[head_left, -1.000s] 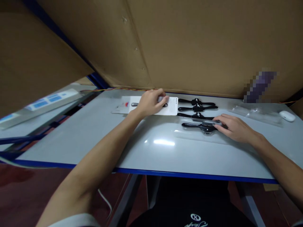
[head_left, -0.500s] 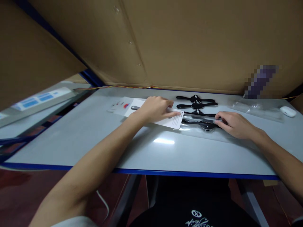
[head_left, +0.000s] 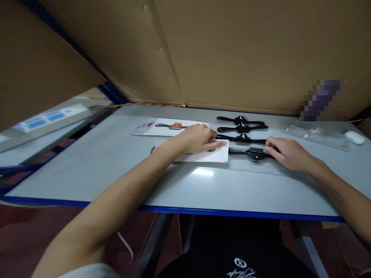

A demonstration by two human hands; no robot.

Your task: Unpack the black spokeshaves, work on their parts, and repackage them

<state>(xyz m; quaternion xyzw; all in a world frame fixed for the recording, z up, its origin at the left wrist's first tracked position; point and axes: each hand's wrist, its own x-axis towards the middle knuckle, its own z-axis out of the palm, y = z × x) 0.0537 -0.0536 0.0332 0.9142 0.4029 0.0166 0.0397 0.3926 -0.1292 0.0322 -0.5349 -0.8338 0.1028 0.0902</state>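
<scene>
My left hand [head_left: 198,138] grips a white printed card [head_left: 218,153], thumb on its right end and fingers curled. Just behind it lies another white card [head_left: 147,130] with a tool and an orange-red patch printed on it. To the right, my right hand [head_left: 286,153] is closed at the right end of a black spokeshave [head_left: 256,155], which lies with clear plastic around it. Whether the fingers hold the handle or only the plastic is hard to see. Beyond it lie three more black spokeshaves, the nearest spokeshave [head_left: 243,139] close to my fingers.
Clear plastic packaging [head_left: 315,133] lies at the back right beside a small white rounded case [head_left: 355,137]. Cardboard walls [head_left: 232,58] rise behind the blue-edged table [head_left: 87,170]. A white power strip [head_left: 49,119] is at the left, and a thin twisted cable [head_left: 145,104] runs along the back edge.
My left hand has drawn its card slightly towards me and to the right, off the other card, whose printed picture now shows. My right hand has barely moved.
</scene>
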